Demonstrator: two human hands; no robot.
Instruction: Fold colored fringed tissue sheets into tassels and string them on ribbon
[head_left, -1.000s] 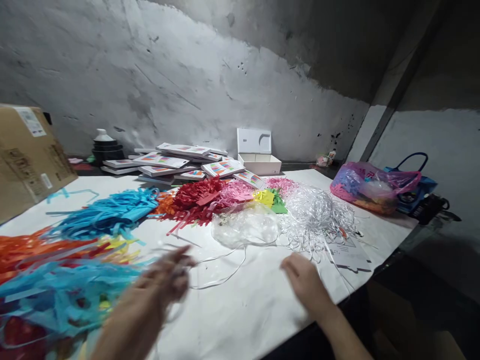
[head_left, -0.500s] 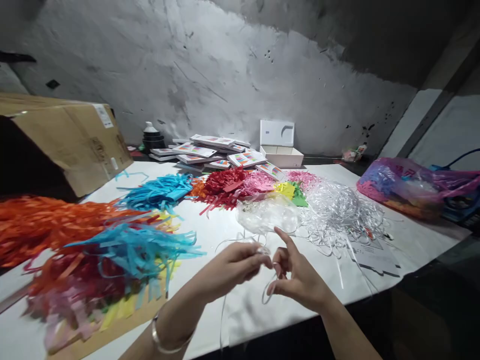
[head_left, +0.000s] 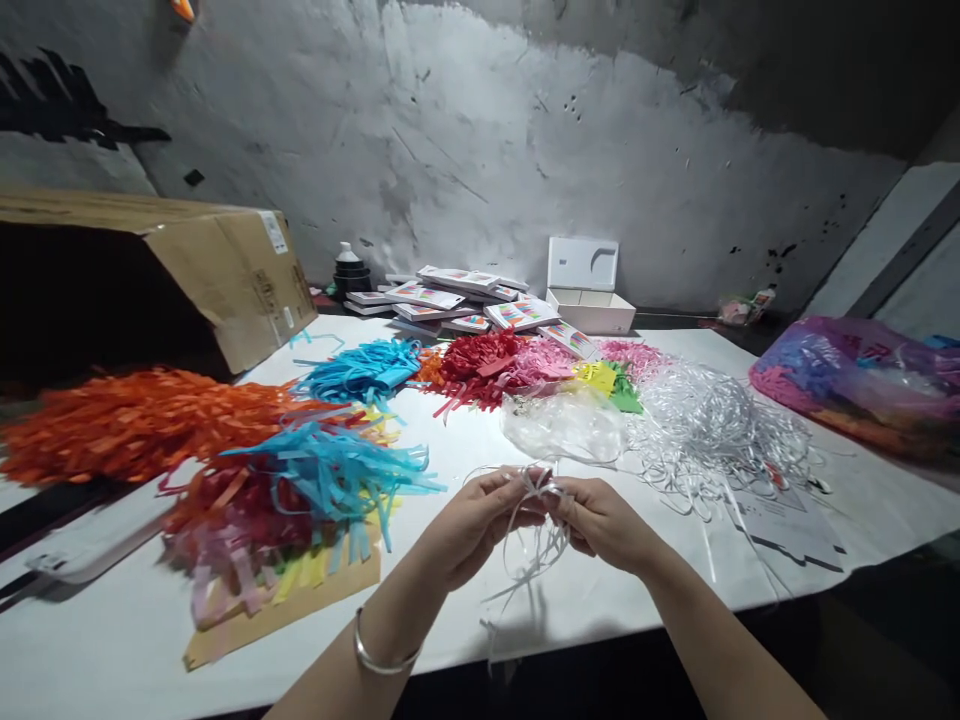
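My left hand [head_left: 491, 515] and my right hand [head_left: 600, 520] meet at the near middle of the table, each pinching a looped bundle of thin silvery-white ribbon [head_left: 538, 545]. Its loops and loose ends hang down between my fingers. Just beyond my hands lies a clear plastic bag [head_left: 562, 425]. Right of that bag spreads a big tangle of the same silvery ribbon [head_left: 697, 410]. To the left of my hands, blue tissue tassels [head_left: 330, 470] rest over red, pink and yellow ones on a brown cardboard sheet [head_left: 285, 610].
Orange tassels [head_left: 142, 425] and a large cardboard box [head_left: 225, 280] occupy the left. Behind lie red tassels [head_left: 480, 365], stacked flat boxes [head_left: 450, 295] and an open white box [head_left: 589, 310]. A filled pink plastic bag [head_left: 862, 390] sits at the right. The table's front edge is close to my forearms.
My hands have come together, and my right fingers, spread before, now pinch the ribbon. A fuller looped bundle shows between them. The head view has turned slightly left.
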